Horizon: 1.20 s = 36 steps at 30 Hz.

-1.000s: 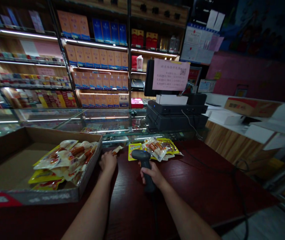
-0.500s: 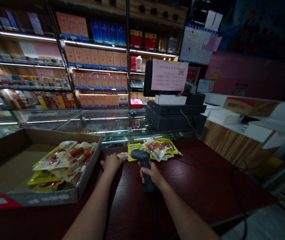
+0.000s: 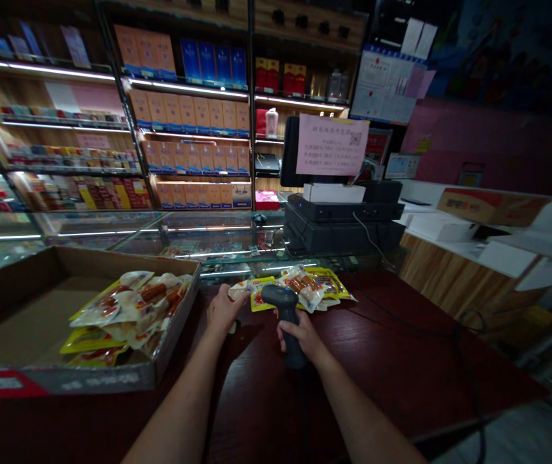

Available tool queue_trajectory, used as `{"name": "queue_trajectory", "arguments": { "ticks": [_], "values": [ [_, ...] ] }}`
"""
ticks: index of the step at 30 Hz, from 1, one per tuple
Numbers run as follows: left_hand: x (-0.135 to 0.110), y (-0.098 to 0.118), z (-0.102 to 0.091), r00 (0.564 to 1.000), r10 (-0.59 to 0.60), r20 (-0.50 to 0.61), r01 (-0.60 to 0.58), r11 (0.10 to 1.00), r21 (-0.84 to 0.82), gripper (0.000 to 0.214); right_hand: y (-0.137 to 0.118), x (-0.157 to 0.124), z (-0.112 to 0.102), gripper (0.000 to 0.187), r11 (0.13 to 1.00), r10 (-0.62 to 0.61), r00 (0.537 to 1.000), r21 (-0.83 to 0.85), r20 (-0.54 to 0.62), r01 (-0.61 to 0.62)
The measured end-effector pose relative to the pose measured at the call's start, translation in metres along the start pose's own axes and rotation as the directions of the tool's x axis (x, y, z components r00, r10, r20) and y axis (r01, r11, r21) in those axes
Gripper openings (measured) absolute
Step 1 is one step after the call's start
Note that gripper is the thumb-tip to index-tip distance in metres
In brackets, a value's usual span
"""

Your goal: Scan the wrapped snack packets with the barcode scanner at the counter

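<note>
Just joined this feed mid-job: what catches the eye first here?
The right hand holds a barcode scanner upright at centre, over the dark red counter. The left hand holds a snack packet beside it; more packets lie in the cardboard tray at left.

"How many hands are in view?"

"Two bare ones: one left hand [image 3: 222,308] and one right hand [image 3: 300,335]."

"And the objects?"

"One dark handheld barcode scanner [image 3: 283,301], one shallow brown cardboard tray [image 3: 19,328], one black till [image 3: 344,225] and one pink paper notice [image 3: 331,145]. There are two heaps of yellow-and-clear sausage packets [image 3: 305,287], overlapping too much to count singly."
</note>
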<state>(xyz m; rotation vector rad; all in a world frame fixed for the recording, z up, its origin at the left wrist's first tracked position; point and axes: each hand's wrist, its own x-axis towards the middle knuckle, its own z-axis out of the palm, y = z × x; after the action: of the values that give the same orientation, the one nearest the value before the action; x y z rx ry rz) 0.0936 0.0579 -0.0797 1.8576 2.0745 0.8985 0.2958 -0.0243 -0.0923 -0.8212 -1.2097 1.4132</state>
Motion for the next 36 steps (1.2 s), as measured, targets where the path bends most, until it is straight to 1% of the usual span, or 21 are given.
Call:
{"name": "queue_trajectory", "arguments": {
  "ticks": [3, 8, 11, 14, 20, 26, 32, 36],
  "values": [
    [0.005, -0.003, 0.008, 0.999, 0.034, 0.027, -0.032, 0.996, -0.081, 0.042, 0.0, 0.0, 0.0, 0.043, 1.0, -0.006, 1.0, -0.003, -0.005, 0.006],
    [0.011, -0.01, 0.021, 0.991, 0.13, 0.011, -0.121, 0.947, -0.299, 0.028, 0.0, 0.0, -0.001, 0.041, 1.0, 0.0, 1.0, -0.027, 0.0, 0.0],
    [0.013, -0.014, 0.025, 0.985, 0.17, 0.014, -0.154, 0.923, -0.354, 0.024, 0.0, 0.0, -0.001, 0.042, 0.999, -0.002, 1.0, -0.044, 0.007, 0.002],
    [0.013, -0.016, 0.026, 0.987, 0.159, 0.028, -0.141, 0.933, -0.331, 0.024, 0.0, 0.0, 0.0, 0.042, 0.998, 0.001, 1.0, -0.064, 0.004, -0.001],
    [0.012, -0.013, 0.021, 0.994, 0.097, 0.05, -0.086, 0.978, -0.188, 0.026, 0.004, 0.001, -0.001, 0.039, 0.997, 0.02, 1.0, -0.071, -0.004, -0.02],
    [0.013, -0.011, 0.019, 0.996, 0.055, 0.063, -0.044, 0.986, -0.163, 0.038, 0.003, 0.0, -0.001, 0.037, 0.996, 0.023, 1.0, -0.084, 0.011, -0.022],
    [0.013, -0.012, 0.02, 0.997, 0.031, 0.074, -0.023, 0.994, -0.104, 0.039, 0.0, -0.001, 0.001, 0.039, 0.997, 0.019, 1.0, -0.075, 0.002, -0.018],
    [0.005, -0.004, 0.012, 0.997, -0.005, 0.078, 0.013, 0.995, -0.101, 0.042, 0.002, -0.001, 0.003, 0.042, 0.999, 0.03, 1.0, -0.045, 0.005, -0.03]
  ]
}}
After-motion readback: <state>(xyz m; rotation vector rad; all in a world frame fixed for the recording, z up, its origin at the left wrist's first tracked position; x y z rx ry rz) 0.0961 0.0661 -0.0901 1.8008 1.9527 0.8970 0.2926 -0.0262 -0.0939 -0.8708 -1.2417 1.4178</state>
